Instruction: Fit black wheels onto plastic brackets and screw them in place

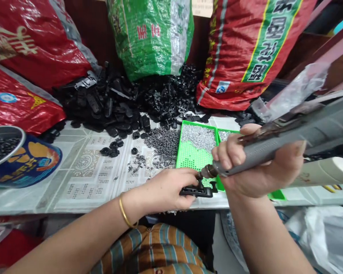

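My left hand (167, 188) grips a flat black plastic part (198, 191) at the table's near edge; a gold bangle circles that wrist. My right hand (260, 163) holds a grey electric screwdriver (277, 146), its tip (205, 173) pressed down onto the black part. Just behind the part lies a green perforated tray (190, 158) carrying a heap of small silver screws (198, 137).
A heap of black plastic parts (117, 102) fills the back of the table, with loose screws (162, 144) beside the tray. Red and green woven sacks (153, 36) stand behind. A tin of dark pieces (5, 146) sits at left. Clear plastic bags (322, 236) lie at lower right.
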A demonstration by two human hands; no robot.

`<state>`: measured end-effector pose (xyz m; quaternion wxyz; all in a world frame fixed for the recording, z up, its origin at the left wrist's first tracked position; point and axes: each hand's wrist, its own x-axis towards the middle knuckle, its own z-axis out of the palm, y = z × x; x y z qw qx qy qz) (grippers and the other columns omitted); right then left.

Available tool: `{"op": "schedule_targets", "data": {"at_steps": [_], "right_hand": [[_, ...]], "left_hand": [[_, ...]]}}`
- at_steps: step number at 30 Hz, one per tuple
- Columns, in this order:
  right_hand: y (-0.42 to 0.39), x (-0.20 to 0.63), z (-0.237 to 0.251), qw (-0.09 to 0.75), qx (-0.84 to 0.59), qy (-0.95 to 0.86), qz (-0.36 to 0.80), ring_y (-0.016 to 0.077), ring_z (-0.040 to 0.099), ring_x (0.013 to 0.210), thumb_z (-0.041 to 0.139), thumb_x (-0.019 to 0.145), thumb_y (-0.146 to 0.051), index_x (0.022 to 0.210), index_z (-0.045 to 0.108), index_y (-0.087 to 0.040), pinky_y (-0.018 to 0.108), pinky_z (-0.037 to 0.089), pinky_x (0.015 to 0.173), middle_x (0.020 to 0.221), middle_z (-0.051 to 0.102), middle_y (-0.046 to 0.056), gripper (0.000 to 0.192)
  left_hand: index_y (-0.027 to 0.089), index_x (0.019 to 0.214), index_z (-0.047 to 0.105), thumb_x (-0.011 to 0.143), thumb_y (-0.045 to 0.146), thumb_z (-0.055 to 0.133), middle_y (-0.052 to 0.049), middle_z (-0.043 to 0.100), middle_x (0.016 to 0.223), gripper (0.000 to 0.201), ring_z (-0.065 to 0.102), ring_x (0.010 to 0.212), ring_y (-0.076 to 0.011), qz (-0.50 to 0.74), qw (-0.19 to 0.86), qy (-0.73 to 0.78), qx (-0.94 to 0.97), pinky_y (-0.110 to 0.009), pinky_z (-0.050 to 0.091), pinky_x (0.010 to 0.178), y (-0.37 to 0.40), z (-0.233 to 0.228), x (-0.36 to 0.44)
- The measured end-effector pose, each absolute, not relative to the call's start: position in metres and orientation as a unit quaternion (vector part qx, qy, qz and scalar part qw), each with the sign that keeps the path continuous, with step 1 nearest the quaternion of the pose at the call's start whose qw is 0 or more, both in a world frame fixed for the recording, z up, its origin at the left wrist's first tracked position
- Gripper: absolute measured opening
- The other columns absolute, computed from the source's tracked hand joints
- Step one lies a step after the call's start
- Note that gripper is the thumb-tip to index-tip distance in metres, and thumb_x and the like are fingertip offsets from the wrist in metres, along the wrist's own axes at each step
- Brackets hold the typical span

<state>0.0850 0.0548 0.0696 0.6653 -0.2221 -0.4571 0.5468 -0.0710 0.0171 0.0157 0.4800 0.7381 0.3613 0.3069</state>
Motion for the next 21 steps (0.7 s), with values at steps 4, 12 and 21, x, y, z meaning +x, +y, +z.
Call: {"op": "schedule_targets", "data": {"at_steps": [4,12,21], "right_hand": [[0.05,0.095,0.071,0.689,-0.226,-0.489,0.484,0.0106,0.039,0.03,0.059,0.066,-0.06,0.08,0.058,-0.02,0.025,0.029,0.032,0.04,0.046,-0.007,0.042],[0.052,0.104,0.04,0.754,-0.293,-0.457,0.371,0.0122,0.042,0.032,0.052,0.072,-0.053,0.081,0.058,-0.018,0.026,0.032,0.035,0.042,0.046,-0.006,0.037],[0.059,0.09,-0.001,0.742,-0.33,-0.461,0.358,0.011,0.044,0.034,0.052,0.075,-0.044,0.086,0.056,-0.017,0.024,0.035,0.035,0.045,0.048,-0.006,0.029]], "left_hand": [[0.025,0.089,0.068,0.067,0.016,0.06,-0.006,0.066,0.085,0.025,0.06,0.08,-0.0234,0.276,0.439,0.357,0.777,-0.031,0.043,0.072,0.02,0.008,-0.061],[0.022,0.07,0.056,0.07,0.023,0.062,-0.004,0.064,0.072,0.006,0.062,0.072,-0.0213,0.357,0.511,0.512,0.591,-0.03,0.044,0.061,0.009,-0.001,-0.066],[0.015,0.078,0.053,0.071,0.032,0.063,-0.007,0.067,0.083,0.021,0.06,0.058,-0.0123,0.451,0.662,0.537,0.266,-0.024,0.043,0.057,-0.006,-0.017,-0.074]]}}
